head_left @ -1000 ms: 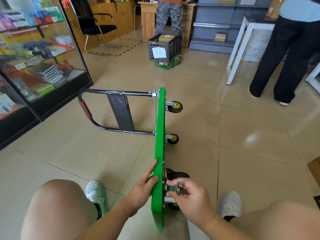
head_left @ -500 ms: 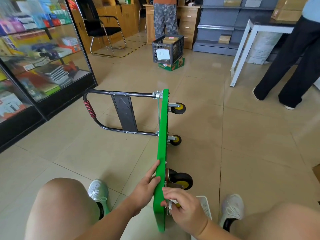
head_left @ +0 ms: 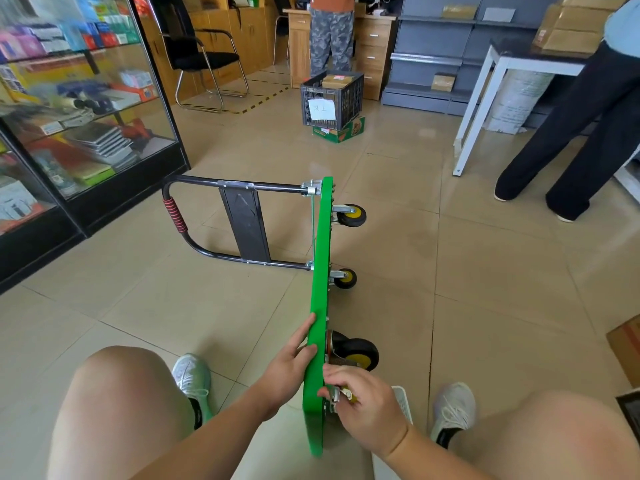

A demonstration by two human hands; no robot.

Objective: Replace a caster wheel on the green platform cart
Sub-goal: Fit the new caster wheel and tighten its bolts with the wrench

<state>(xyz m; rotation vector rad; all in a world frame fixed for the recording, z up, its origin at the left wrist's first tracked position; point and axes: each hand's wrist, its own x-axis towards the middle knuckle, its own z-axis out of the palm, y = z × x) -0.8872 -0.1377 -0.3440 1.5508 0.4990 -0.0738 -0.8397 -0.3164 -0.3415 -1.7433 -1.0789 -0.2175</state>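
Observation:
The green platform cart (head_left: 320,271) stands on its edge on the floor between my knees, its black folding handle (head_left: 242,223) lying out to the left. Three black casters with yellow hubs stick out on the right side: far (head_left: 351,215), middle (head_left: 344,278) and near (head_left: 358,353). My left hand (head_left: 294,365) presses flat against the deck's left face with straight fingers. My right hand (head_left: 363,400) pinches a small metal caster fitting (head_left: 341,396) against the deck's underside, just below the near caster. Most of that fitting is hidden by my fingers.
A white slotted tray (head_left: 403,403) lies on the floor behind my right hand. A glass display case (head_left: 86,109) stands left. A black crate (head_left: 332,98), white table leg (head_left: 474,112) and a standing person (head_left: 568,133) are farther off. A cardboard box (head_left: 627,348) sits at right.
My right hand has dropped from the near caster to a spot lower on the deck, uncovering that caster. The camera tilted slightly; the left hand stays on the deck.

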